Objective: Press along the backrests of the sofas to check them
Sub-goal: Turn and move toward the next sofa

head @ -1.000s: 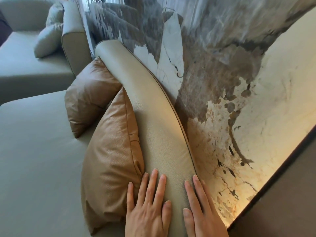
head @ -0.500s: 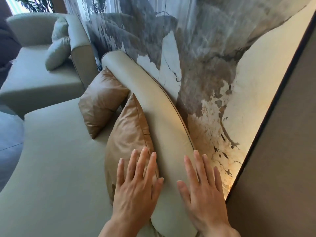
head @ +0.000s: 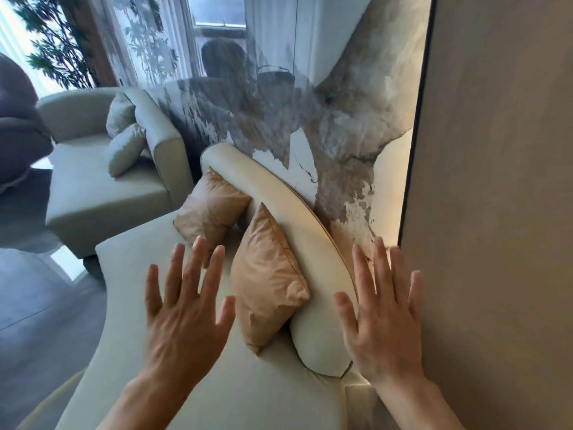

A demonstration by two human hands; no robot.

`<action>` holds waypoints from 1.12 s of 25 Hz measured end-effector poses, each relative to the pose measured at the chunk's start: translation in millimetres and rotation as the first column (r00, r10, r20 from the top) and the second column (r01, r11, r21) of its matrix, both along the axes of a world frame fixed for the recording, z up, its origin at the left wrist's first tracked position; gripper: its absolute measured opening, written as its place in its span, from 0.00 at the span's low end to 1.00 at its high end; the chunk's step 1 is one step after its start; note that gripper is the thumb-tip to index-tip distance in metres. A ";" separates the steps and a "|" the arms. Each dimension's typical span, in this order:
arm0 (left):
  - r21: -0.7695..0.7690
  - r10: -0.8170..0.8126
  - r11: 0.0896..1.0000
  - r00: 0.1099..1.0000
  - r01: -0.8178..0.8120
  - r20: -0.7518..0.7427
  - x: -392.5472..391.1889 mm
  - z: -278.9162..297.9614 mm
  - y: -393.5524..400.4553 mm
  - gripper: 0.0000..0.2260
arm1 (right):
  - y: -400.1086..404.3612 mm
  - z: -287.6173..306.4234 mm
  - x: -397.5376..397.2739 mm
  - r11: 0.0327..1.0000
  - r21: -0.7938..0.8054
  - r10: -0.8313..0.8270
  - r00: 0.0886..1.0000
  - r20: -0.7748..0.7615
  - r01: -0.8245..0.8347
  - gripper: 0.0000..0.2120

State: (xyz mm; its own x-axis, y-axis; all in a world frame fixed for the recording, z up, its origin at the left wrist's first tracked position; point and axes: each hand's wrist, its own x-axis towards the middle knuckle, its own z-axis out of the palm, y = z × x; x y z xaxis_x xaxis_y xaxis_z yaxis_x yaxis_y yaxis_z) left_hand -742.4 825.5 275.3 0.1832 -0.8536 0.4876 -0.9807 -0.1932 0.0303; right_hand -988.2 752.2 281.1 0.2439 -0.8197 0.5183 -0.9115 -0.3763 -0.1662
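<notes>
A cream leather sofa with a curved, rounded backrest runs along the marble wall. Two tan cushions lean against it, the near cushion upright and the far cushion behind it. My left hand hovers open above the seat, left of the near cushion, fingers spread. My right hand is raised open at the right of the backrest's near end, apart from it. Both hands hold nothing. A second cream sofa with its own backrest stands further back on the left.
A glossy marble-patterned wall panel rises right behind the backrest. A plain beige wall stands close on the right. Two pale cushions lie on the far sofa. Grey floor shows at the left, with a dark chair beyond.
Both hands have lifted off the backrest and spread apart, the left drifting over the seat, the right toward the wall. The view has pulled back and up, showing more of the room.
</notes>
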 end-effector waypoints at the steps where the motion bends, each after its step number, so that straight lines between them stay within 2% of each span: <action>1: -0.002 0.017 1.000 1.000 -0.017 0.013 3.8 16.4 20.0 0.32 | 19.7 13.6 -2.7 1.000 -0.022 -0.003 1.000 0.004 0.003 0.31; 4: -0.043 0.045 0.998 0.999 -0.044 0.028 5.2 62.6 65.8 0.32 | 66.3 50.5 -7.6 0.997 -0.076 0.005 0.998 0.064 0.000 0.31; 10: -0.093 0.089 0.993 0.989 -0.078 0.122 -8.7 114.1 142.5 0.32 | 146.2 102.1 -23.3 0.993 -0.120 0.017 0.998 0.061 -0.010 0.32; 19: -0.100 0.235 0.970 0.959 -0.221 0.161 -18.7 119.3 265.7 0.30 | 228.7 120.9 -21.9 0.983 -0.103 0.165 0.980 0.107 -0.154 0.32; 24: -0.095 0.307 0.950 0.940 -0.296 0.146 13.5 113.5 329.9 0.31 | 267.5 120.6 21.2 0.966 -0.092 0.247 0.966 0.074 -0.241 0.32; 28: -0.108 0.365 0.930 0.920 -0.352 0.143 68.5 106.4 383.7 0.31 | 302.7 117.9 85.0 0.948 -0.089 0.312 0.948 0.070 -0.305 0.32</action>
